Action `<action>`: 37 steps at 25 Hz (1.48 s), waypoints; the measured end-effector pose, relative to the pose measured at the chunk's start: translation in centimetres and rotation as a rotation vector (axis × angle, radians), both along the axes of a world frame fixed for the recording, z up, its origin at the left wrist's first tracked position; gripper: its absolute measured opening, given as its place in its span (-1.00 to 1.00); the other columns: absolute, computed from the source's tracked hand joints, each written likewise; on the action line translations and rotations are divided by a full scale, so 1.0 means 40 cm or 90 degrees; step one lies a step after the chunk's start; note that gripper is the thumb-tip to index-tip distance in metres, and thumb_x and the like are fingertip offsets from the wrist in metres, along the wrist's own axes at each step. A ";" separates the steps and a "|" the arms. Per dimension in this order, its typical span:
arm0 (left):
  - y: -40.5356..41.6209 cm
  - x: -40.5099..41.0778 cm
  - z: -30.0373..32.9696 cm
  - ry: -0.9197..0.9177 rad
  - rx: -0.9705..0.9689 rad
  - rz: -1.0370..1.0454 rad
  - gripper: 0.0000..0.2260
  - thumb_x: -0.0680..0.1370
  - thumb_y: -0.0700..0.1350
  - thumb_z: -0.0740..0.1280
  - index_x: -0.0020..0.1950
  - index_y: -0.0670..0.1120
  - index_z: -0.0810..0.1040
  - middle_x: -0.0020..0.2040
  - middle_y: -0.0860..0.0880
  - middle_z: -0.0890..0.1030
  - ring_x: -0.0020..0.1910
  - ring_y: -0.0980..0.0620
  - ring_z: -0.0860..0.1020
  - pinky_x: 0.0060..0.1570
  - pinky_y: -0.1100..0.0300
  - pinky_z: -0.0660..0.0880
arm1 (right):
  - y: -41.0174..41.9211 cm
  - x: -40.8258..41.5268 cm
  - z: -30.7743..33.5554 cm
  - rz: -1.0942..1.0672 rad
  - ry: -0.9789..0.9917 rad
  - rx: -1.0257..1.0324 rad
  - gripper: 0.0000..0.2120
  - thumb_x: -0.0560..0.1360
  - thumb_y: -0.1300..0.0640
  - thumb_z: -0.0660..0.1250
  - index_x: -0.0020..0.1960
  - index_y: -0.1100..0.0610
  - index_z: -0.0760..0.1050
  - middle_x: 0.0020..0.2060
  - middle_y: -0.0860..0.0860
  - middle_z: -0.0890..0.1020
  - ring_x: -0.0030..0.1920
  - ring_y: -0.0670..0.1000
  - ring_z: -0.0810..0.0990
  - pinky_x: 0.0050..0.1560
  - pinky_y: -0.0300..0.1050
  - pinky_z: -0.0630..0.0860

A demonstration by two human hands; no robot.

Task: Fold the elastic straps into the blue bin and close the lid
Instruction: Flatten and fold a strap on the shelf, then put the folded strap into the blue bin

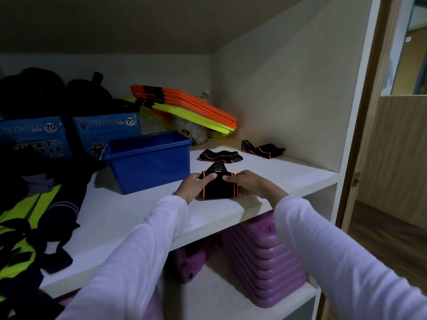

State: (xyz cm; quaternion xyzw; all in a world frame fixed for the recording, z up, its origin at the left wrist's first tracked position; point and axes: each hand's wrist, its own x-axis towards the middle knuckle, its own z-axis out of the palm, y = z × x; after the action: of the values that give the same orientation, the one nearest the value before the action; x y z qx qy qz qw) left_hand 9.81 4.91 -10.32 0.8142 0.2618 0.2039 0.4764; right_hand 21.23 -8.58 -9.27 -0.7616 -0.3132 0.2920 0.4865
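Observation:
A folded black elastic strap with orange edging (218, 187) lies near the front edge of the white shelf (129, 218). My left hand (193, 185) grips its left side, fingers over the top. My right hand (248, 182) holds its right side the same way. Two more black-and-orange straps lie farther back, one (219, 156) in the middle and one (262, 149) near the right wall. The open blue bin (150, 162) stands just left of the strap in my hands. Its inside is hidden from here, and I see no lid.
Two blue "Lucky Star" boxes (106, 132) stand behind the bin under dark gear. Orange and yellow flat boards (191, 109) lean at the back. Neon-yellow and dark clothing (30, 227) covers the shelf's left. Purple stacked items (261, 262) fill the shelf below.

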 end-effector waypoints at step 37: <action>0.326 -0.262 0.275 -0.364 0.073 0.389 -0.65 0.56 0.05 0.26 -0.35 -0.12 0.44 -0.36 -0.10 0.44 -0.33 0.00 0.40 -0.21 0.18 0.31 | 0.458 -0.182 0.314 0.223 0.058 0.336 -0.72 0.49 0.19 0.36 0.17 0.27 0.52 -0.17 0.03 0.60 -0.09 0.05 0.60 -0.08 -0.09 0.58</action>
State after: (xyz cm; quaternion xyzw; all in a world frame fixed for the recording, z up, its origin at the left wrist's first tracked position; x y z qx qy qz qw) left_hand -0.68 17.96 0.70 0.6350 0.3369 0.5674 0.4015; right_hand 13.95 9.72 3.30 -0.5296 -0.4822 0.3138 0.6233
